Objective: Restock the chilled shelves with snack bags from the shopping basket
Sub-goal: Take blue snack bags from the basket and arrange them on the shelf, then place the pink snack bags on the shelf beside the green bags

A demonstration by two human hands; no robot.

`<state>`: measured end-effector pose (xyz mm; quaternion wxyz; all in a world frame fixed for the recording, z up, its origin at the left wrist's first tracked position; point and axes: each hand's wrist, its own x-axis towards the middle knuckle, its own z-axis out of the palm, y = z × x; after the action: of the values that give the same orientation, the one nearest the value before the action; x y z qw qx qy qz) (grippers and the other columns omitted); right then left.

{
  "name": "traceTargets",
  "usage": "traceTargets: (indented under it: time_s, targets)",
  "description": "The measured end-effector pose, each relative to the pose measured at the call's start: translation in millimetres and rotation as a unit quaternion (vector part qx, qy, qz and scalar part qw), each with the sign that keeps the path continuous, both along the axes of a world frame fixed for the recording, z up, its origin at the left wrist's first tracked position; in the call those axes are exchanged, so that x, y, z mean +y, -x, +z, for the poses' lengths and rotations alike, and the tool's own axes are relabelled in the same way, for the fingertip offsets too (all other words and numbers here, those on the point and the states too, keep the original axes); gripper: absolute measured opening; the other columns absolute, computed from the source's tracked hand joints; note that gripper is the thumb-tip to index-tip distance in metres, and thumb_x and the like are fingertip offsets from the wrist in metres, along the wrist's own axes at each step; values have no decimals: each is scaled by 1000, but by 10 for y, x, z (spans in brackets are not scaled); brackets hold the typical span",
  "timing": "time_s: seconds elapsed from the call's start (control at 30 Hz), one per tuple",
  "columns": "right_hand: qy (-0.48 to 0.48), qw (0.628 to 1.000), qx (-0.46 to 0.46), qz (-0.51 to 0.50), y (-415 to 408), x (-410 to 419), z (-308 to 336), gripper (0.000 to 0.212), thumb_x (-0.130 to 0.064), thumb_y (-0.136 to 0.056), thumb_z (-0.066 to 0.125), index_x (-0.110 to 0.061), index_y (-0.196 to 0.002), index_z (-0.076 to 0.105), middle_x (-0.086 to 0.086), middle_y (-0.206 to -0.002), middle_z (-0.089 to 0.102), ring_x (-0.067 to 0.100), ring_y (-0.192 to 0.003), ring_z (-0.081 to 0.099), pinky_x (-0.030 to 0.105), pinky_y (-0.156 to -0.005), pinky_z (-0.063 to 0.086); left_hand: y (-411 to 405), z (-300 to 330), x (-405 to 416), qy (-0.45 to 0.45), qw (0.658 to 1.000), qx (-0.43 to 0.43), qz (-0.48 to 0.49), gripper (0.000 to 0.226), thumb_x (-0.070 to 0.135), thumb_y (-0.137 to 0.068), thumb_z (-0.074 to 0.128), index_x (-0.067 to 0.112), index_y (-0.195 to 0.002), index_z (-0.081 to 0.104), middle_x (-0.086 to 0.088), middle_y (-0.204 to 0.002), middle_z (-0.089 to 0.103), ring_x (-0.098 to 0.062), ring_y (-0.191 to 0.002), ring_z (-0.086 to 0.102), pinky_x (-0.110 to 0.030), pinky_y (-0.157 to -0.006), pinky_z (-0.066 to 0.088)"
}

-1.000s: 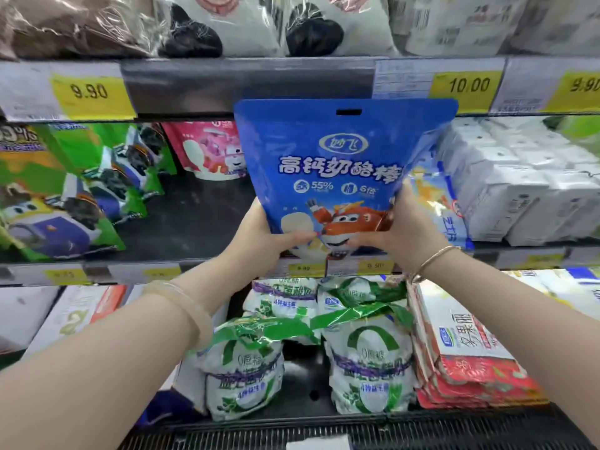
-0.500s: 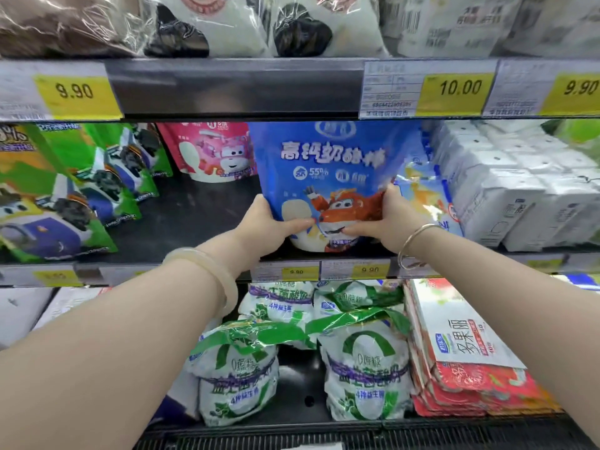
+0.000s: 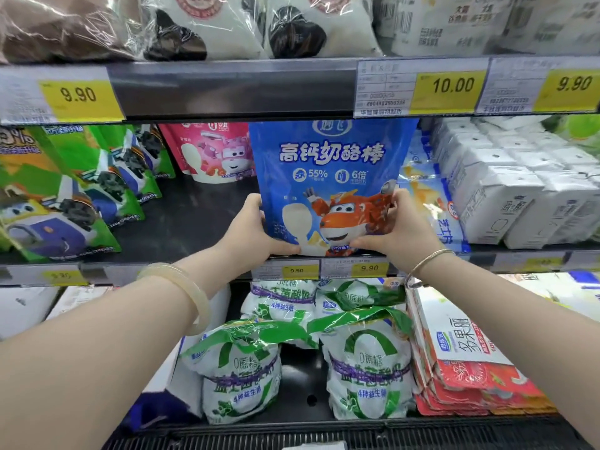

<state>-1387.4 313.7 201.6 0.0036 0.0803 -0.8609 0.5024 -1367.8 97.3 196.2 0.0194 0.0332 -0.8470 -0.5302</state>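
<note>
free: dark shelf [image 3: 194, 222] — left of blue bag [image 3: 331, 177] | blocked: cartons [image 3: 506, 190] right

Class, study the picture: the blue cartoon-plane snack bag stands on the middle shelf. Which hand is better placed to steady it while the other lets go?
Probably the right hand: it wraps the blue cartoon-plane snack bag higher up its side; the left hand grips only the bottom corner.

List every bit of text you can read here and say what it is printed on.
"高钙奶酪棒", "55%", "6倍": blue bag held by both hands.
"9.90": upper rail's left yellow tag.
"10.00": upper rail's middle tag.
"9.90": upper rail's right tag.
"9.90": two small tags below the bag.
"4种益生菌": green-white bags.
"多果丽": red-white pack.
Barcodes, fine print: too blurred.
</note>
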Motion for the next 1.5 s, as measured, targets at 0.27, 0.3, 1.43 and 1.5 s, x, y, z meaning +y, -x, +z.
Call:
traceTargets:
  time_s: [0.27,0.3,1.43,1.5]
  targets:
    - [1,997,61,-55,-117,-79,-58,69,-6,-60,84,-16,-109,36,-18,-81,49,2,-75,56,10,-66,46,-105,-53,123,-25,998,42,26,73,-1,-62,81,21,-114,34,16,-90,52,2,-80,56,-8,-62,52]
    - [6,996,60,-64,-129,-81,-50,72,-6,-59,84,-15,-112,36,-18,-80,45,-3,-72,51,5,-59,44,-115,-48,118,-22,998,41,33,75,0,-62,81,20,-117,34,15,-89,51,3,-79,55,-10,-62,52]
    - [-216,849,-466,-119,-4795,-977,-3954,34,-11,-86,56,-16,-119,46,9,-117,56,26,-111,55,33,-91,43,-4625,-3902,-221,228,854,-425,-197,43,19,-85,58,17,-124,39,-3,-122,47,-20,-119,46,-32,-101,38]
    - [-266,856,-440,-61,-4693,-973,-4143,47,-14,-88,53,-19,-132,38,9,-127,51,26,-116,51,33,-96,41,-4634,-4105,-236,292,812,-459,-211,50,13,-88,54,12,-133,31,-8,-131,41,-25,-125,42,-36,-103,39]
